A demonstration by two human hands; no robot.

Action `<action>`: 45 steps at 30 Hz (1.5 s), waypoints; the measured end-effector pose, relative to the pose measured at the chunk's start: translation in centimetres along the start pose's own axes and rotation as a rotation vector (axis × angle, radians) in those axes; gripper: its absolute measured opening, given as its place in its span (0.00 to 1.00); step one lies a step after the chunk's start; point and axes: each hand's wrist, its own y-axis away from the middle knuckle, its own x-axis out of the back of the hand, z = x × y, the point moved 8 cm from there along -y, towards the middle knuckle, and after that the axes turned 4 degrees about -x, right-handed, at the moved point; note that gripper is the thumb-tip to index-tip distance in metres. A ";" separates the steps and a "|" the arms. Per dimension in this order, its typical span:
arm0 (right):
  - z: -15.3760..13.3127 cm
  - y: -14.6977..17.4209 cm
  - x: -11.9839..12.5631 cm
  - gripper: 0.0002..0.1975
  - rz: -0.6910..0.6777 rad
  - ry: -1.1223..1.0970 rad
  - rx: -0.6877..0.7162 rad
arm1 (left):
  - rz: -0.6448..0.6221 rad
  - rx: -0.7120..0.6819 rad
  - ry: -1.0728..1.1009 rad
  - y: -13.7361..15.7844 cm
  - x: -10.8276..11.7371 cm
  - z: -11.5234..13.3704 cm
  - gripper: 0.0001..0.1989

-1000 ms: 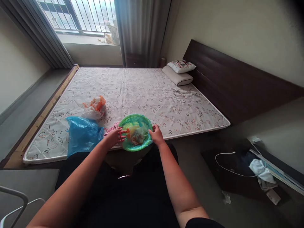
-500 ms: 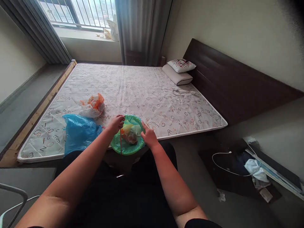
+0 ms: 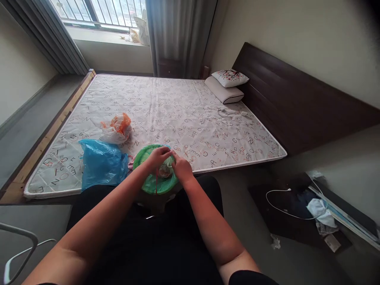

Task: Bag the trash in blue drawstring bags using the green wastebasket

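A round green bin [image 3: 162, 190] stands between my knees, lined with a thin green garbage bag [image 3: 148, 180]. Inside it lies a clear bag [image 3: 164, 171] with something brownish in it. My left hand [image 3: 160, 156] reaches over the opening with its fingers pinched at the bag's far right edge. Below that hand a red drawstring [image 3: 156, 182] runs to the near rim. My right hand [image 3: 181, 166] is at the right rim, its fingers closed on the bag's edge and meeting the left fingertips. The fingertips partly cover each other.
On the mattress [image 3: 178, 107] lie a blue plastic bag [image 3: 102, 164], a white and orange plastic bag [image 3: 117, 128], pillows [image 3: 227, 87] and a cable [image 3: 230, 113]. To the right, a low dark board [image 3: 267, 206] bears a white cord [image 3: 285, 215] and a white cloth [image 3: 319, 209].
My left hand has moved right across the bin to meet my right hand at the rim. The red drawstring hangs at a new slant, and the bin has shifted slightly left.
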 end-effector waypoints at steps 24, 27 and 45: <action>6.5 -2.4 3.8 0.20 0.178 -0.264 -0.284 | -0.109 -0.057 0.005 11.1 -2.0 5.2 0.15; 8.7 -3.1 3.7 0.11 0.071 -0.626 -0.428 | 0.132 0.009 0.266 11.0 2.4 3.8 0.11; 5.3 -7.5 8.1 0.18 0.224 -0.818 -0.281 | 0.173 0.086 0.287 7.6 7.3 -1.2 0.57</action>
